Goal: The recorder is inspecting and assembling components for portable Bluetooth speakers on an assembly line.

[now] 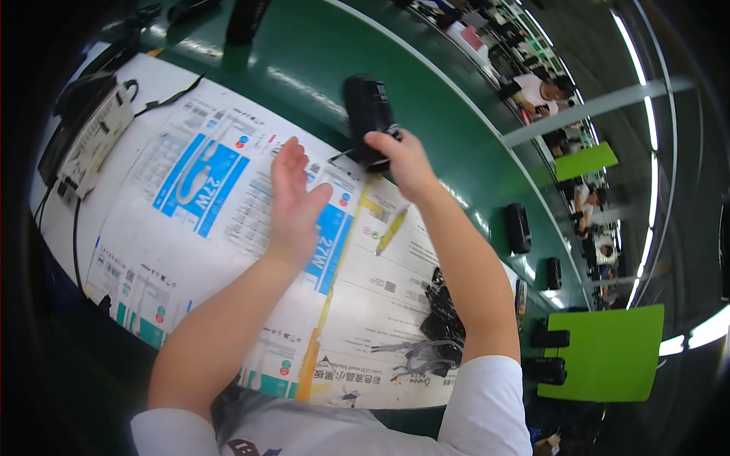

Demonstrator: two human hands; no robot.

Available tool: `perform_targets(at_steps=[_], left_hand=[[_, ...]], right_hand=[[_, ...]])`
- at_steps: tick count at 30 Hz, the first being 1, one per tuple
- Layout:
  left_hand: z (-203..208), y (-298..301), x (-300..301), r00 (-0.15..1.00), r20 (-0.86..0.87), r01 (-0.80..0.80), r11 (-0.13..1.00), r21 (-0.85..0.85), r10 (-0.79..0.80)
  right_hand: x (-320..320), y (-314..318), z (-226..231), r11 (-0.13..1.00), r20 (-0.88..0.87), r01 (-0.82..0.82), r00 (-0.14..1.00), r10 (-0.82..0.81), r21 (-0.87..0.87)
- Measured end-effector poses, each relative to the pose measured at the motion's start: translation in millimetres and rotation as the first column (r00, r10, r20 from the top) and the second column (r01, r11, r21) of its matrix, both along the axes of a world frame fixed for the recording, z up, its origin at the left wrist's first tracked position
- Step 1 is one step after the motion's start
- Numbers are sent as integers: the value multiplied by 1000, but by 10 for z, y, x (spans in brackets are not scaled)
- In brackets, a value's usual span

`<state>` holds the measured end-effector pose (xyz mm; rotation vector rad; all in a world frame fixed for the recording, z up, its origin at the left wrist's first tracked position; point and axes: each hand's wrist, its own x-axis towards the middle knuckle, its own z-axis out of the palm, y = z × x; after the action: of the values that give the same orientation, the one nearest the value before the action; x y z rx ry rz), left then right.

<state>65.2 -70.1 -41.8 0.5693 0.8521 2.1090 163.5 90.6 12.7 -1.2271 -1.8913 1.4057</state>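
My right hand (407,163) is closed on the near end of a black cylinder (366,114), which looks like a portable speaker. The cylinder is over the far edge of the printed card sheets, against the green tabletop. To its left, my left hand (296,201) hangs above the sheets with its fingers stretched out and thumb apart, holding nothing. Under the hands lie flattened printed sheets (251,190) in white and blue. A slim yellow tool (391,232), perhaps a cutter or marker, rests on the sheet below my right wrist.
Bundled black cords (441,319) and a grey cord (414,353) lie beside my right forearm. A beige boxy device (95,144) with cables stands at the left. More black cylinders (518,228) are on the green table (449,114). A green board (604,353) is at right; people work beyond.
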Motion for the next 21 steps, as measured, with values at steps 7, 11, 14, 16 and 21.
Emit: perform_targets(at_steps=[7, 11, 14, 16, 21], left_hand=[[-57, -38, -46, 968, -229, 74, 990, -123, -101], [-37, -3, 8, 975, -189, 97, 989, -115, -117], [4, 2, 10, 981, -164, 88, 992, -92, -102], [3, -20, -16, 978, -158, 121, 986, -118, -139], [42, -37, -22, 964, -171, 176, 970, -167, -204]], right_hand=[[-20, 850, -103, 902, 337, 268, 860, -382, 338], [84, 1014, -119, 906, 478, 267, 781, -403, 327], [34, 984, 11, 933, 557, 219, 754, -348, 286], [5, 995, -13, 927, 561, 221, 745, -361, 302], [35, 925, -38, 891, 600, 176, 683, -416, 417]])
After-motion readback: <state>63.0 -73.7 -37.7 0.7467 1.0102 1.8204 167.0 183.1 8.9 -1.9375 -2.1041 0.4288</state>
